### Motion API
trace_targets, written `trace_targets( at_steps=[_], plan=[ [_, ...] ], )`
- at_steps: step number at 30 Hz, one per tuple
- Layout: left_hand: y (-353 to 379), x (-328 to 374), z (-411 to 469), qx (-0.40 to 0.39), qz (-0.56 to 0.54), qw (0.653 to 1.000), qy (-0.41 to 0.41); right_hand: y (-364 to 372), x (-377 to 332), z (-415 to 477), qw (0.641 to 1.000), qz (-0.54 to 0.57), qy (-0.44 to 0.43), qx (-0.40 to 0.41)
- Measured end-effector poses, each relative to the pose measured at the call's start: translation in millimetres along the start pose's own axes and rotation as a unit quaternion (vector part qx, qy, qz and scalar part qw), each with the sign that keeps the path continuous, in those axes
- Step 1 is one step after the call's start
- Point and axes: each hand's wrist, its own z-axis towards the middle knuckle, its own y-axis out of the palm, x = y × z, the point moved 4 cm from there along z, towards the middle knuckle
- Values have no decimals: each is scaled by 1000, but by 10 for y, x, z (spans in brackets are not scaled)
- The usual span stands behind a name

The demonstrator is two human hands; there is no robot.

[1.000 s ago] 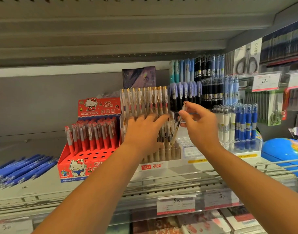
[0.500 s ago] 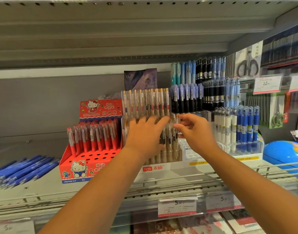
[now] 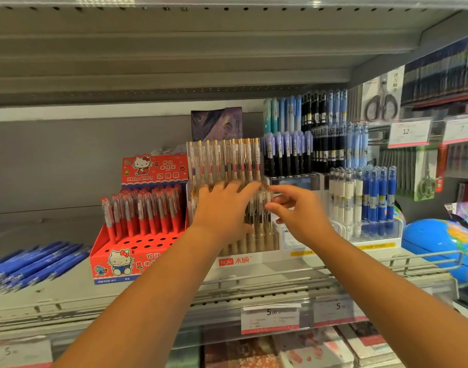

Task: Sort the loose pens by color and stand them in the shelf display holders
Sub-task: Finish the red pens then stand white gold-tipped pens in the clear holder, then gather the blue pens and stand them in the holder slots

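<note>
My left hand point(image 3: 222, 208) presses flat, fingers spread, against the front rows of clear gold-clip pens point(image 3: 225, 160) in the white tiered holder point(image 3: 235, 261) at mid shelf. Just to its right is my right hand point(image 3: 299, 213), its fingers loosely curled. Thumb and fingertips touch the top of one clear pen point(image 3: 267, 197) that stands upright at the holder's right edge. Loose blue pens point(image 3: 34, 261) lie in a pile on the shelf at far left. Red pens fill the back rows of a red Hello Kitty box point(image 3: 148, 243).
A tiered rack of dark and pale-blue pens point(image 3: 307, 144) rises behind on the right, with a clear holder of white and blue pens point(image 3: 373, 197) in front of it. A globe point(image 3: 440, 245) sits far right. A wire rail point(image 3: 413, 261) and price tags point(image 3: 270, 317) line the shelf's front edge.
My right hand brought the tilted clear pen down and left into the holder, where it now stands upright, and the fingers have loosened. My left hand stayed pressed on the pens.
</note>
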Motion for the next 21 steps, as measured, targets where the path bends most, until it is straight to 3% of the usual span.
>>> trace_targets(
  at_steps=[3, 5, 8, 10, 13, 21],
  plan=[
    [-62, -33, -78, 3, -50, 999, 10, -37, -36, -55, 1000, -24, -12, 5],
    [-156, -50, -182, 49, -110, 993, 18, -81, -94, -110, 999, -33, -25, 21],
    [-340, -176, -409, 147, -238, 960, -26, -98, -259, -227, 995, -25, -73, 61],
    [-391, -323, -592, 154, -318, 932, -78, -17, -411, -320, 994, -1, -95, 49],
    [-397, -579, -947, 116, -356, 918, -132, 254, -656, -448, 994, 37, -98, -32],
    [-455, -1606, -1773, 12, -350, 900, -259, 1405, -1294, -559, 963, 43, 5, -267]
  ],
)
